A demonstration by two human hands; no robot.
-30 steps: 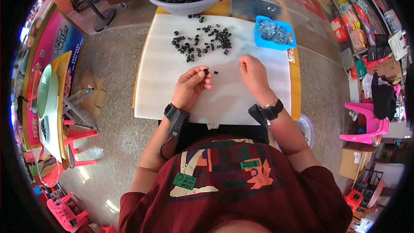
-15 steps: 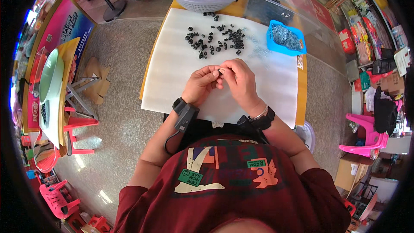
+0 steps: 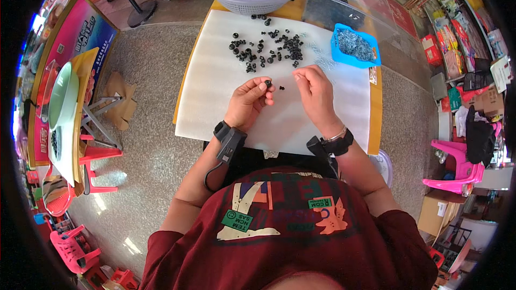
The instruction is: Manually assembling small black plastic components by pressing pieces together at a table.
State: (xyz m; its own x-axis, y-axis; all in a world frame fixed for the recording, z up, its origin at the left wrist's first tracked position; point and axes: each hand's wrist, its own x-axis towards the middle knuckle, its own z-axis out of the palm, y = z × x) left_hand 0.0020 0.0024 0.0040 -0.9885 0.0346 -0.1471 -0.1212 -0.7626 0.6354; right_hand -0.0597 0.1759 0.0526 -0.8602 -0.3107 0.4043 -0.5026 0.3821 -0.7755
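Note:
Over the white sheet (image 3: 215, 113) on the table, my left hand (image 3: 248, 99) pinches a small round black part (image 3: 268, 83) between thumb and fingertips. My right hand (image 3: 316, 94) is held apart to the right, thumb and forefinger pressed together; whatever is between them is too small to make out. A tiny black piece (image 3: 281, 88) shows between the two hands; whether it rests on the sheet or is in the air I cannot tell. Beyond my hands lie many loose black parts (image 3: 292, 48) in a spread pile. To their right, small shiny clear or metallic bits (image 3: 325, 63) are scattered.
A grey basket (image 3: 252, 5) heaped with black parts stands at the far edge. The blue tray (image 3: 359, 64) at the far right holds shiny small pieces. Behind it is a clear plastic box (image 3: 333, 5). A red stool (image 3: 102, 153) stands left, a pink chair (image 3: 457, 169) right.
My hands, together before, have come apart. The right hand has moved right, and the left keeps a black part at its fingertips. A tiny black piece now shows between them.

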